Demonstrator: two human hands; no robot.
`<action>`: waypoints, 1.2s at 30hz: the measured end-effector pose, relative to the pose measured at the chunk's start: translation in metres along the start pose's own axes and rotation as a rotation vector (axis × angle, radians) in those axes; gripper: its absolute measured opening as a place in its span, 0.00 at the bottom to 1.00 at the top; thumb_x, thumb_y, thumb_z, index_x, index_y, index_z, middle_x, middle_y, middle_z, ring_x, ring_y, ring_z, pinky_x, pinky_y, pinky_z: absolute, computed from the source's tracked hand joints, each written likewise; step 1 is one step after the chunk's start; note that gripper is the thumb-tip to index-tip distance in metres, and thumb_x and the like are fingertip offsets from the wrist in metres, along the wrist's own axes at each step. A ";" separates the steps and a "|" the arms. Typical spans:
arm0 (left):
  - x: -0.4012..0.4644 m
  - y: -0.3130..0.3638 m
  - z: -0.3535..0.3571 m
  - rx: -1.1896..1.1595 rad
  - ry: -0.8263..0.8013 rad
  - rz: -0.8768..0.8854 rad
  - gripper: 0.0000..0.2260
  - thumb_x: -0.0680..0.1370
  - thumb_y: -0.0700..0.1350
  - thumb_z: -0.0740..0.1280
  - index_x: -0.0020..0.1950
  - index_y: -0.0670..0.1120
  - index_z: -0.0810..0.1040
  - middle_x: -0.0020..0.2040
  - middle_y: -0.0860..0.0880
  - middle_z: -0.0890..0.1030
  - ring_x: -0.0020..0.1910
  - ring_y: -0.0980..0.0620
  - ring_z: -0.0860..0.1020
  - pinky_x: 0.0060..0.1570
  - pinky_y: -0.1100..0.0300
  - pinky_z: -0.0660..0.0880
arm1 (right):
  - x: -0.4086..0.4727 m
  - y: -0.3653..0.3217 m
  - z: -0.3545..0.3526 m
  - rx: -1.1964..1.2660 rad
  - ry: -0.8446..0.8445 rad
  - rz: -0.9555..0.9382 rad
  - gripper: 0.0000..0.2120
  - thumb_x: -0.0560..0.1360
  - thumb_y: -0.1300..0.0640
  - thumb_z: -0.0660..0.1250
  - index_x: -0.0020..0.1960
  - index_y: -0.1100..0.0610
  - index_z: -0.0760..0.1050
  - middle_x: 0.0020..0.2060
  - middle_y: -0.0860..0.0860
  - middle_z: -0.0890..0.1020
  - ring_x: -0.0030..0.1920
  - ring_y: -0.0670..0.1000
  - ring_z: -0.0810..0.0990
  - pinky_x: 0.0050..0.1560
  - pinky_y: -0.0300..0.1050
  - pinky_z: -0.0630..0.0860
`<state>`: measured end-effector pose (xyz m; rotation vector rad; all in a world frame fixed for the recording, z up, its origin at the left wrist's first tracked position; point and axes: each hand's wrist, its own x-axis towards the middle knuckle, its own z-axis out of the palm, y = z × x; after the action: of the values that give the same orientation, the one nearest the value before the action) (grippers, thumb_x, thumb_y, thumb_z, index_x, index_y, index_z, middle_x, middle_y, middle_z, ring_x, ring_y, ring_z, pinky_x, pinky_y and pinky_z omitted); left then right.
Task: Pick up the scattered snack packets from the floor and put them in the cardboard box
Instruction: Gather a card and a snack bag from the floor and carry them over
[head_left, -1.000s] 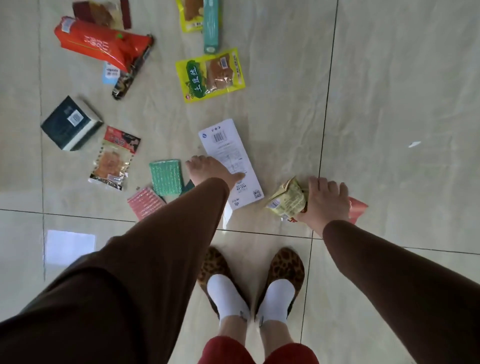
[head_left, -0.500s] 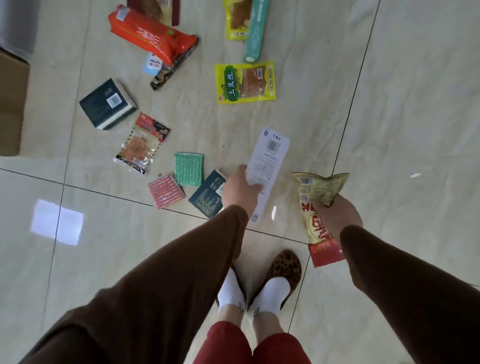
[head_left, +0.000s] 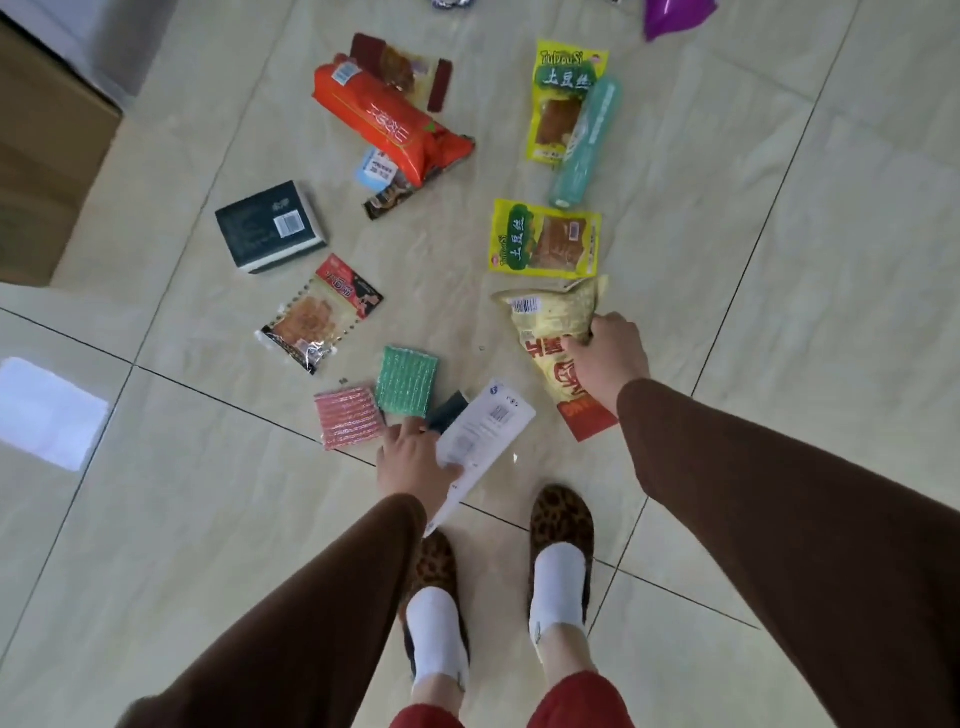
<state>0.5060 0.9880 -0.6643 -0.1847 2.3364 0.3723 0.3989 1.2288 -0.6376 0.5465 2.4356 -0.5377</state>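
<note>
My left hand (head_left: 413, 460) grips a long white packet (head_left: 480, 439) with barcodes, lifted off the floor, and a small dark packet (head_left: 449, 411) shows behind it. My right hand (head_left: 605, 361) holds a yellow and red snack bag (head_left: 558, 332) above the tiles. Several packets still lie on the floor: a pink one (head_left: 349, 415), a green one (head_left: 406, 382), a clear and red one (head_left: 319, 312), a dark box (head_left: 270, 226), an orange bag (head_left: 387, 122) and two yellow packets (head_left: 545, 241) (head_left: 558, 98). The cardboard box (head_left: 47, 156) stands at the far left.
A teal tube (head_left: 587, 140) lies across the upper yellow packet. A purple bag (head_left: 675, 15) is at the top edge. My feet in leopard slippers (head_left: 561, 525) stand on the tiled floor below my hands. A bright window reflection (head_left: 49, 413) lies on the left tiles.
Both hands have lifted their packets off the floor. The view has swung left, bringing the cardboard box into sight, and more packets show at the top.
</note>
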 end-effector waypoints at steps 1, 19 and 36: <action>0.005 -0.001 0.006 0.001 0.017 0.016 0.21 0.74 0.55 0.72 0.63 0.48 0.78 0.67 0.50 0.72 0.66 0.46 0.68 0.65 0.50 0.70 | 0.018 -0.012 -0.001 -0.054 0.013 -0.041 0.18 0.82 0.50 0.63 0.61 0.64 0.75 0.58 0.61 0.76 0.63 0.62 0.72 0.60 0.57 0.74; 0.050 -0.011 0.025 0.055 -0.087 0.078 0.38 0.69 0.63 0.73 0.71 0.46 0.65 0.63 0.48 0.71 0.61 0.47 0.67 0.63 0.54 0.68 | 0.150 -0.055 0.022 -0.342 -0.044 -0.190 0.45 0.75 0.45 0.74 0.79 0.65 0.55 0.74 0.64 0.65 0.73 0.64 0.68 0.72 0.57 0.65; -0.067 -0.002 -0.086 -0.763 -0.109 -0.329 0.29 0.66 0.52 0.79 0.57 0.54 0.64 0.51 0.53 0.82 0.44 0.48 0.83 0.47 0.47 0.82 | -0.028 -0.035 -0.053 -0.058 -0.153 -0.047 0.12 0.80 0.48 0.66 0.60 0.51 0.77 0.59 0.50 0.83 0.62 0.58 0.79 0.64 0.54 0.65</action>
<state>0.4974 0.9608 -0.5592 -0.8729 1.9043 1.0558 0.3796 1.2182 -0.5723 0.4090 2.3157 -0.5074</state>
